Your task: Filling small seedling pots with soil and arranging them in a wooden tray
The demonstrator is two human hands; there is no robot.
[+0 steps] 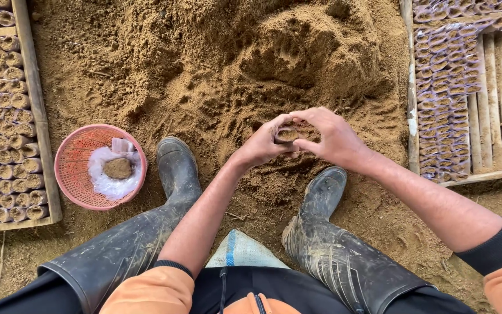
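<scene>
Orange sleeves, muddy rubber boots (321, 197) nearest. Both forearms reach forward over soil heap (297, 46). Left hand (261, 145) and right hand (335, 138) meet, fingers curled shut round small soil-filled bag (286, 135) between them. Pink basket (100, 167) left, filled-bag trays (7, 116) beyond.
</scene>
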